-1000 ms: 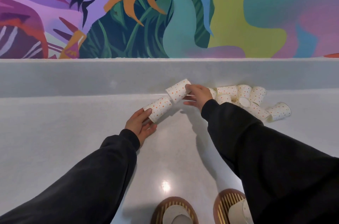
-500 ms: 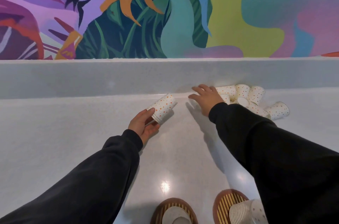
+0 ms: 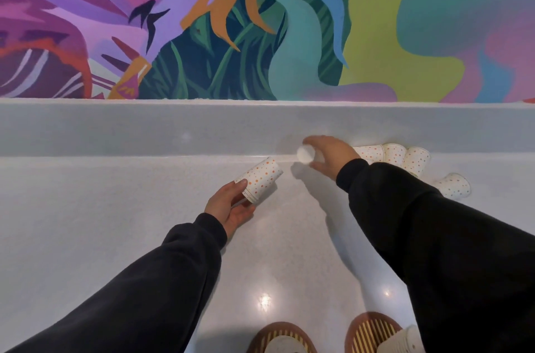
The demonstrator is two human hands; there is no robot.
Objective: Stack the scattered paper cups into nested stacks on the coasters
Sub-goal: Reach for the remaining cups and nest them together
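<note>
Left hand [image 3: 228, 205] grips the nested cups [image 3: 262, 179] at the rim end, thumb over the top and fingers underneath. That stack lies tilted, base pointing up and right toward the grey upstand [image 3: 115, 129], with the same spot and tilt as 0.5 s ago. Cannot tell if it rests on the desk [image 3: 115, 222] or sits just off it. The right hand [image 3: 333, 154] is the change. 0.5 s ago it lay flat with fingers spread over the left edge of the loose cups [image 3: 393, 153], holding nothing. Now its fingers are curled round a single cup [image 3: 306, 154], whose plain white base faces the camera, and the hand is a little further left and back, at the foot of the upstand. The single cup is motion-blurred, so no dots are readable on it. It is well apart from the nested cups, with bare desk between. The loose cups lie on their sides in a row just behind the right wrist. The right sleeve [image 3: 434, 237] covers part of the pile, so no count. One stray cup [image 3: 454, 186] lies apart at the right, beside that sleeve, same as before. At the bottom edge, the left coaster [image 3: 260, 336] and right coaster [image 3: 364, 329] each carry a cup stack, both cropped, the right one half behind the sleeve, and neither has changed.
</note>
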